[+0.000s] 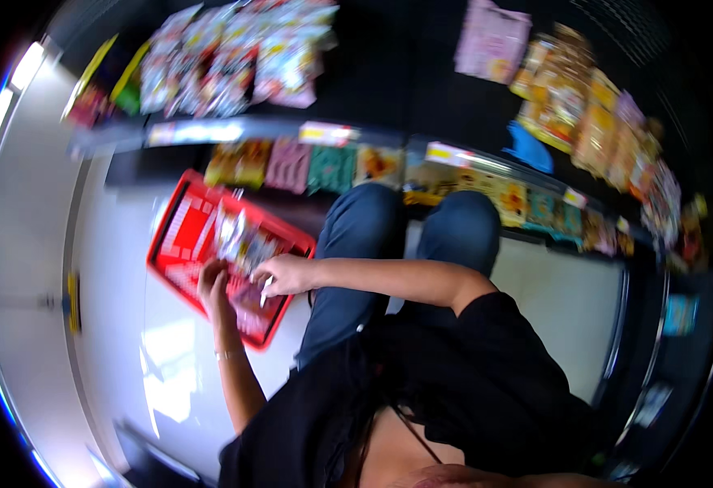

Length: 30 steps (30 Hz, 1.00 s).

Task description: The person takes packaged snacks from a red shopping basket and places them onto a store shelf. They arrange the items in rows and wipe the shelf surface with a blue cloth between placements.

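A red plastic shopping basket (187, 230) sits on the floor to the left of my knees. Inside it lie a shiny silvery snack packet (234, 230) and a pink packet (250, 308), both blurred. My right hand (288, 274) reaches across my thighs over the basket, a slim white object (266, 291) pinched between its fingers; what it is cannot be made out. At the basket's near left side, my left hand (213, 290) has bent fingers close to the silvery packet. Blur hides whether it grips that packet.
A dark store shelf (381, 97) with price tags (326, 132) runs ahead, bearing silvery snack bags (228, 61), pink packets (493, 39) and brown-yellow bags (558, 91). More packets (332, 168) line the level below. My knees (460, 226) are close to the shelf. Glossy floor (170, 366) lies left.
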Motion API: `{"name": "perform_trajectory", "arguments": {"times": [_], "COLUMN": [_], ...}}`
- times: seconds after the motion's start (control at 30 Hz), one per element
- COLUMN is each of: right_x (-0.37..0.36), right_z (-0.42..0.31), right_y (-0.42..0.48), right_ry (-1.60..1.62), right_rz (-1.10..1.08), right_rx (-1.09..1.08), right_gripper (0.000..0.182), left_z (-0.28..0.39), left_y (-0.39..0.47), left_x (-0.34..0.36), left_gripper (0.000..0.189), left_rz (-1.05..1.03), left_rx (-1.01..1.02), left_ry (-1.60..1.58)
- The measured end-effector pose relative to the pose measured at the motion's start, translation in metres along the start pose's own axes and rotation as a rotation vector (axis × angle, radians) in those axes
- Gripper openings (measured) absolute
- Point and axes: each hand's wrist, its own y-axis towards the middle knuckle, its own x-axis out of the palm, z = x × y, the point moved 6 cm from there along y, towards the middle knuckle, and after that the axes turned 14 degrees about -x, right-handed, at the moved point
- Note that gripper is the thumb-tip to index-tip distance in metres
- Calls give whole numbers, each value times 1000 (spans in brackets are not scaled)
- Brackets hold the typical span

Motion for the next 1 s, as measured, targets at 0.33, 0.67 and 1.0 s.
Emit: {"name": "perform_trajectory", "arguments": {"times": [0.33,0.67,1.0], "right_x": [-346,-457,-494], "right_z": [-77,-54,-25], "right_y": [-119,-308,-344], "right_ry": [312,-500,-631], "right_rz": [1195,1907,1861], "right_rx": [-344,-91,-100], "right_gripper": [39,39,59], "left_z": [124,220,157], "left_y": [8,-14,21], "left_x": [226,535,634], "left_gripper": [23,38,66], "left_rz": [-386,-780,-846], "left_rx": [173,249,96], "left_ry": [-6,-28,-83]}}
